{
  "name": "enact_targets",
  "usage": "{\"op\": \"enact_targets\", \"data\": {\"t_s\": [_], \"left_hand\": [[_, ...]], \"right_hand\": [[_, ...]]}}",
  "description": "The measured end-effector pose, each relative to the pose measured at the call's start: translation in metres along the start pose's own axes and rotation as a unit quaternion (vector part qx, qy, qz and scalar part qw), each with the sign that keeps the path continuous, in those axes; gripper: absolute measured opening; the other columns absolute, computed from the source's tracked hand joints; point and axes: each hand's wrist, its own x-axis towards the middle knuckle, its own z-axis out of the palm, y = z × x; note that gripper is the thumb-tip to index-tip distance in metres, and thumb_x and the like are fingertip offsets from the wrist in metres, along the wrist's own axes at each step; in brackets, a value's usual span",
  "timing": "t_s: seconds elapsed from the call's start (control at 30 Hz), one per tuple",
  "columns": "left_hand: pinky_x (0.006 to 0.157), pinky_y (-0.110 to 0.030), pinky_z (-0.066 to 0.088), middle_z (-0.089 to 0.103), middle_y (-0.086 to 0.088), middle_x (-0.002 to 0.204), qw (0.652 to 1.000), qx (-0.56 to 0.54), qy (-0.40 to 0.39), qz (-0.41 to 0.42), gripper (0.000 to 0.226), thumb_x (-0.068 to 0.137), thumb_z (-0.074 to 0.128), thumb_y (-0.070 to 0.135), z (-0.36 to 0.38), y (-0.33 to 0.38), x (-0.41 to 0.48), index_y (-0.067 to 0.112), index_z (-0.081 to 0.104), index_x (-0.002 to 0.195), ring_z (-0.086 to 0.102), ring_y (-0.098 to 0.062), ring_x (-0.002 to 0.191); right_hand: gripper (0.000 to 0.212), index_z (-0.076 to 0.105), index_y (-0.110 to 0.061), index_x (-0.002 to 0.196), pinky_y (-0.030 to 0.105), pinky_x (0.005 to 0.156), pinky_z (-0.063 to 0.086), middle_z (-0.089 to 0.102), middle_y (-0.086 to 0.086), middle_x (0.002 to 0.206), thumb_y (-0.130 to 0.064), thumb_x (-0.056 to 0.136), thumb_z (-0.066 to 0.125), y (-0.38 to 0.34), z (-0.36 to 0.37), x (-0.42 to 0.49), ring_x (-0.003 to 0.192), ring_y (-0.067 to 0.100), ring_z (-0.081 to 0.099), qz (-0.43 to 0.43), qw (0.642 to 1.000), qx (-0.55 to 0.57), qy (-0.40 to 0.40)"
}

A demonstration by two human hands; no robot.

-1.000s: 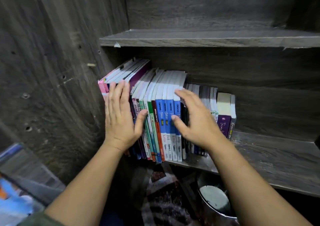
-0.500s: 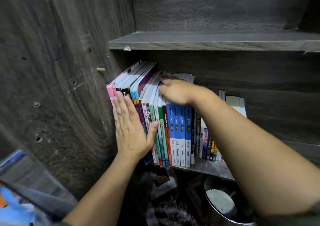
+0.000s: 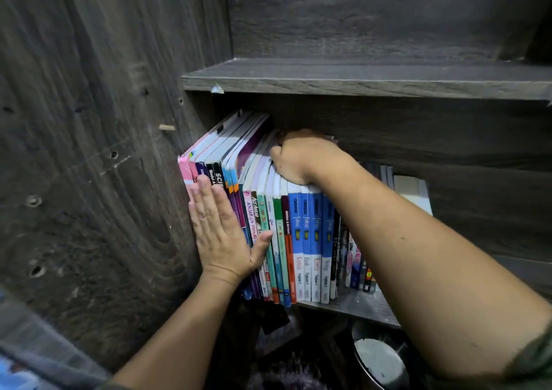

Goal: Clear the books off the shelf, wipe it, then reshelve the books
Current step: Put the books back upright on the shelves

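A row of books stands upright on a dark wooden shelf, leaning left against the side panel. Pink and purple books are at the left, blue-and-white ones in the middle, small dark ones at the right. My left hand lies flat with straight fingers against the spines of the leftmost books. My right hand reaches over the top of the middle books, its fingers curled down behind their top edges; the fingertips are hidden.
An upper shelf board sits close above the books. The cabinet's side panel is at the left, with a wooden dowel sticking out. A round dark container stands below the shelf.
My right hand has gone from the spines up over the books' tops and now curls behind them. My left hand has stayed flat on the left spines. The view has moved closer.
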Motion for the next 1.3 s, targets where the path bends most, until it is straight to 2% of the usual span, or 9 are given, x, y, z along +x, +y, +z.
{"op": "enact_targets", "data": {"t_s": [0.17, 0.3, 0.37, 0.53, 0.8, 0.97, 1.1, 1.2, 1.3], "left_hand": [[0.120, -0.047, -0.005, -0.025, -0.009, 0.158, 1.000, -0.011, 0.011, -0.008, 0.088, 0.092, 0.010, 0.066, 0.001, 0.005, 0.002, 0.006, -0.019, 0.150, -0.014, -0.030, 0.147], [0.120, -0.047, -0.003, -0.022, -0.008, 0.159, 1.000, -0.004, 0.029, -0.009, 0.088, 0.092, 0.009, 0.067, 0.006, 0.005, 0.002, 0.007, -0.016, 0.151, -0.012, -0.029, 0.148], [0.120, -0.047, -0.002, -0.022, -0.007, 0.159, 0.999, 0.003, 0.034, -0.007, 0.089, 0.091, 0.009, 0.068, 0.008, 0.004, 0.002, 0.008, -0.017, 0.151, -0.012, -0.028, 0.148], [0.120, -0.049, 0.001, -0.020, -0.008, 0.160, 0.999, 0.014, 0.049, 0.000, 0.090, 0.091, 0.013, 0.068, 0.006, 0.004, 0.003, 0.008, -0.014, 0.152, -0.009, -0.030, 0.148], [0.115, -0.062, 0.005, 0.002, -0.009, 0.162, 0.997, 0.035, 0.059, 0.017, 0.070, 0.097, 0.013, 0.052, 0.001, 0.028, 0.025, 0.006, 0.020, 0.150, -0.004, -0.027, 0.149], [0.114, -0.064, 0.007, 0.021, -0.019, 0.151, 0.997, 0.036, 0.066, 0.000, 0.059, 0.095, 0.027, 0.046, -0.004, 0.032, 0.023, 0.008, 0.038, 0.139, 0.004, -0.030, 0.149], [0.113, -0.057, 0.003, 0.027, -0.013, 0.149, 0.997, 0.023, 0.068, 0.036, 0.056, 0.090, 0.038, 0.043, -0.018, 0.059, 0.033, 0.015, 0.040, 0.138, 0.016, -0.038, 0.143], [0.113, -0.053, 0.006, 0.032, -0.010, 0.151, 0.993, 0.025, 0.025, 0.115, 0.056, 0.091, 0.039, 0.042, -0.018, 0.099, 0.033, 0.016, 0.042, 0.140, 0.019, -0.034, 0.144], [0.113, -0.052, 0.007, 0.042, -0.013, 0.148, 0.994, 0.031, -0.024, 0.106, 0.057, 0.090, 0.045, 0.038, -0.007, 0.120, 0.026, 0.011, 0.044, 0.141, 0.025, -0.034, 0.142]], "right_hand": [[0.041, 0.052, -0.008, 0.128, 0.033, 0.090, 0.038, 0.047, 0.019, 0.139, -0.026, 0.103, 0.026, 0.010, 0.006, 0.009, 0.113, 0.031, 0.049, 0.003, 0.998, 0.043, -0.041], [0.059, 0.017, -0.027, 0.154, 0.039, 0.115, 0.015, 0.011, 0.002, 0.162, -0.051, 0.101, 0.029, 0.022, 0.010, 0.018, 0.146, 0.026, 0.016, 0.014, 0.985, 0.157, -0.063], [0.062, 0.017, -0.030, 0.153, 0.041, 0.115, 0.011, 0.009, -0.001, 0.162, -0.057, 0.099, 0.030, 0.023, 0.012, 0.020, 0.147, 0.024, 0.012, 0.017, 0.978, 0.197, -0.072], [0.053, 0.021, -0.020, 0.153, 0.035, 0.114, 0.016, 0.017, 0.005, 0.160, -0.042, 0.105, 0.027, 0.019, 0.007, 0.020, 0.146, 0.025, 0.018, 0.008, 0.985, 0.162, -0.068], [0.040, 0.046, -0.013, 0.139, 0.035, 0.098, 0.034, 0.047, 0.012, 0.142, -0.022, 0.102, 0.034, 0.010, 0.016, 0.041, 0.125, 0.028, 0.046, 0.055, 0.986, 0.151, -0.046], [0.038, 0.047, -0.015, 0.140, 0.026, 0.096, 0.036, 0.046, 0.010, 0.145, -0.022, 0.103, 0.038, 0.020, 0.002, 0.003, 0.128, 0.028, 0.046, 0.040, 0.989, 0.138, -0.027], [0.033, 0.059, -0.020, 0.122, 0.043, 0.095, 0.044, 0.060, 0.010, 0.125, -0.027, 0.096, 0.041, 0.057, 0.019, -0.066, 0.114, 0.033, 0.055, 0.103, 0.982, 0.071, 0.144], [0.038, 0.054, -0.026, 0.128, 0.056, 0.107, 0.027, 0.049, 0.007, 0.135, -0.039, 0.094, 0.042, 0.077, 0.064, -0.115, 0.126, 0.031, 0.042, 0.194, 0.967, -0.017, 0.165], [0.055, 0.041, -0.034, 0.140, 0.065, 0.109, 0.019, 0.028, 0.012, 0.152, -0.062, 0.093, 0.036, 0.087, 0.094, -0.133, 0.140, 0.033, 0.021, 0.268, 0.945, 0.053, 0.180]]}}
